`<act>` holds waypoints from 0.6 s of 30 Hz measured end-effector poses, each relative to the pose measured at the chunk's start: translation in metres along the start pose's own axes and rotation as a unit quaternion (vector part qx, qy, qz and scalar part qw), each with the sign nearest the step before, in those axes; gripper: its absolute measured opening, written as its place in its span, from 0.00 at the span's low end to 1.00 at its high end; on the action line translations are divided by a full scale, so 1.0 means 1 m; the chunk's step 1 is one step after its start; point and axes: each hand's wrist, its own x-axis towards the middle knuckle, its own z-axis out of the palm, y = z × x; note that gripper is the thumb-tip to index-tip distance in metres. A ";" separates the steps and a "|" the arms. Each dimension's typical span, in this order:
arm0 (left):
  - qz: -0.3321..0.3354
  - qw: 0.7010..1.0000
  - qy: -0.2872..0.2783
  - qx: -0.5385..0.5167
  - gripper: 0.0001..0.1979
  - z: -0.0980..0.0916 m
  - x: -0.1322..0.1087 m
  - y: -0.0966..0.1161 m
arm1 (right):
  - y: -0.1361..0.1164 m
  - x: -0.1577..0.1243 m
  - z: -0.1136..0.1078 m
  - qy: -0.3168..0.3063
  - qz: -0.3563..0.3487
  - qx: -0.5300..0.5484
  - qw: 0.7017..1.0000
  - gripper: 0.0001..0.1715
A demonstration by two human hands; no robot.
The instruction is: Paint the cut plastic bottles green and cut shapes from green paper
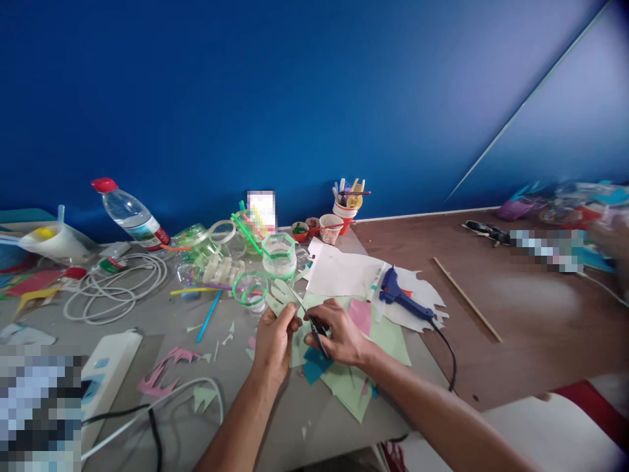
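Observation:
My left hand (276,337) is closed on a pale green paper piece (281,293) with cut, finger-like strips, held above the grey table. My right hand (341,332) grips black-handled scissors (320,335), their blades pointing up and left beside the paper. Beneath my hands lie light green sheets (348,390), a blue paper piece (316,366) and a pink one (360,316). A clear cup with a green rim (250,290) stands just behind my left hand.
A blue glue gun (405,298) rests on white paper (339,269) at the right, its cord trailing forward. A wooden stick (466,299), water bottle (135,215), coiled white cable (118,288), power strip (111,373) and paper scraps (170,370) lie around. A person's hand (612,236) shows far right.

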 end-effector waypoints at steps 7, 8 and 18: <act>-0.003 1.000 0.007 0.003 0.14 0.000 0.001 0.000 | 0.001 0.000 0.004 0.005 0.005 -0.007 1.000 0.21; -0.004 1.000 0.010 0.003 0.15 0.000 0.001 0.000 | 0.002 0.000 0.004 0.005 0.005 -0.008 1.000 0.21; -0.008 0.999 0.027 0.015 0.16 0.001 0.002 0.004 | 0.005 -0.001 0.006 0.000 0.010 -0.021 1.000 0.16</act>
